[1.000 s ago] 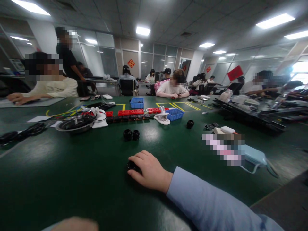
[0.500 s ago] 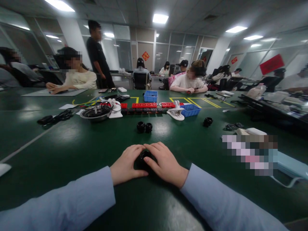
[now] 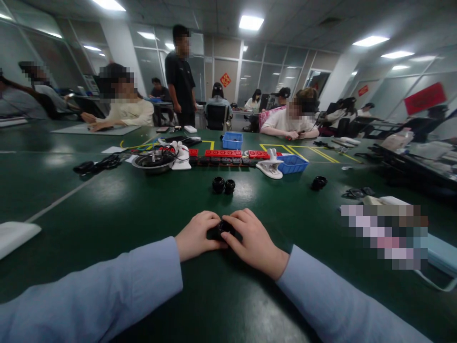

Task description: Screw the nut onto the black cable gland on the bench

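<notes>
My left hand (image 3: 200,233) and my right hand (image 3: 252,240) meet over the table in front of me. Between them is a small black ring-shaped plastic fitting (image 3: 225,229) with a round opening on top. The left thumb and fingers grip its left side. From the right, my other hand wraps round it, the thumb at its near rim. Fingers hide most of its sides. Farther off stand two similar black fittings, one (image 3: 218,185) slightly larger than its neighbour (image 3: 230,186). More black fitting pieces (image 3: 319,183) sit to the right.
Beyond lie a metal bowl (image 3: 153,162) with cables, white clamps (image 3: 270,164), a red-topped strip (image 3: 223,153) and blue bins (image 3: 293,164). A white object (image 3: 16,237) is at left, a light-blue case (image 3: 442,252) at right. A co-worker (image 3: 293,119) sits across the green table (image 3: 150,209).
The view has turned slightly left, so the scene sits farther right. Both hands stay around the fitting, the left fingers drawn a little closer in. The standing person has turned somewhat.
</notes>
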Demonstrator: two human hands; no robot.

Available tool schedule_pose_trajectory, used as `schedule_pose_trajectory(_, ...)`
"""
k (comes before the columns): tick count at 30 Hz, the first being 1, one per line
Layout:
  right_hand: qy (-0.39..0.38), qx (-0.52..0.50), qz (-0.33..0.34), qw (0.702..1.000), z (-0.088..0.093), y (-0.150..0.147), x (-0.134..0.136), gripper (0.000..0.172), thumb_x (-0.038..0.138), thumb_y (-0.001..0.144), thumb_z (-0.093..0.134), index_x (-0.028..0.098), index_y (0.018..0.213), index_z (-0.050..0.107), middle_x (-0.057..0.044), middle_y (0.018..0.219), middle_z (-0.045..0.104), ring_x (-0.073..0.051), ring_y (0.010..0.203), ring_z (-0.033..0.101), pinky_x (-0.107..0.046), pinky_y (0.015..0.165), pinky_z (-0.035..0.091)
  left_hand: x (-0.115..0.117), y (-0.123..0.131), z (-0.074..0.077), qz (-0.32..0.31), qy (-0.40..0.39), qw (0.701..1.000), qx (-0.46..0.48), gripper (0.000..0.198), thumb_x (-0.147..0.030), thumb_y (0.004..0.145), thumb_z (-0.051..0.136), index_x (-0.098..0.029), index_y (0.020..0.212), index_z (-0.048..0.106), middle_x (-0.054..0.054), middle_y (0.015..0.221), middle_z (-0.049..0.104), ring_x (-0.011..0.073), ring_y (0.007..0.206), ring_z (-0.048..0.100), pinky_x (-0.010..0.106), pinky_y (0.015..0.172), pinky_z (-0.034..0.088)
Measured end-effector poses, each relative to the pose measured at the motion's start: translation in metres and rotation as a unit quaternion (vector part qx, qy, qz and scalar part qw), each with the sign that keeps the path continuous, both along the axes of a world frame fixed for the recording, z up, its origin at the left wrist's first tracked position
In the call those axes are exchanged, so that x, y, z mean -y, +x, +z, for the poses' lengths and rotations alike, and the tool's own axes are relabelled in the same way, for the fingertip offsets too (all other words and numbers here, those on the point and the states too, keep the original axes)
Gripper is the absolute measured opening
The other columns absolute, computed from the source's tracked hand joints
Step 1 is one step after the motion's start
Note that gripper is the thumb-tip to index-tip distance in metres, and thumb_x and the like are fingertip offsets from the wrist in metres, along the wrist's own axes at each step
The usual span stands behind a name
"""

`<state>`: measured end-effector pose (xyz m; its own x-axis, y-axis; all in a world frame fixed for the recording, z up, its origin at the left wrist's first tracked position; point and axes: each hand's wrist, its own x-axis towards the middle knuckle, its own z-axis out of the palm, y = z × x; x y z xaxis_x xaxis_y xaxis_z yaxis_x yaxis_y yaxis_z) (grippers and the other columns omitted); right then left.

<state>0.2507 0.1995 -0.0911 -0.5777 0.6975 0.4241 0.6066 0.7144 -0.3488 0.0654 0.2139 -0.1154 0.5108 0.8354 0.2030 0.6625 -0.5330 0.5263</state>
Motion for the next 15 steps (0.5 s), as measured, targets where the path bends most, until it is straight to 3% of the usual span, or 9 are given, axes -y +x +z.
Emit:
schedule_pose_trajectory(8, 0.017, 0.003, 0.044, 0.999, -0.0006, -0.003, 0.0025, 0.03, 0.015, 0.089, 0.04, 0.012, 0.114, 0.056, -0.01, 0.102, 0.057, -0.021, 0.09, 0.046, -0.037, 0.082, 0.042, -0.0027, -0.001, -0.0022, 0.012, -0.002, 1.0, -0.006, 0.033, -0.034, 0.064, 0.078, -0.017, 0.088, 0.064, 0.006, 0.102, 0.056, 0.0243, 0.1, 0.05, 0.042, 0.092, 0.04)
schedule_pose_trajectory(15, 0.03, 0.035, 0.081, 0.996, 0.0048, -0.0059, 0.0067, 0.03, 0.02, 0.089, 0.043, 0.013, 0.117, 0.055, -0.008, 0.113, 0.058, -0.022, 0.089, 0.045, -0.038, 0.081, 0.036, -0.0021, -0.0006, -0.0023, 0.028, -0.012, 0.999, -0.012, 0.033, -0.025, 0.065, 0.074, -0.015, 0.093, 0.062, 0.007, 0.102, 0.055, 0.0244, 0.099, 0.05, 0.042, 0.091, 0.041)
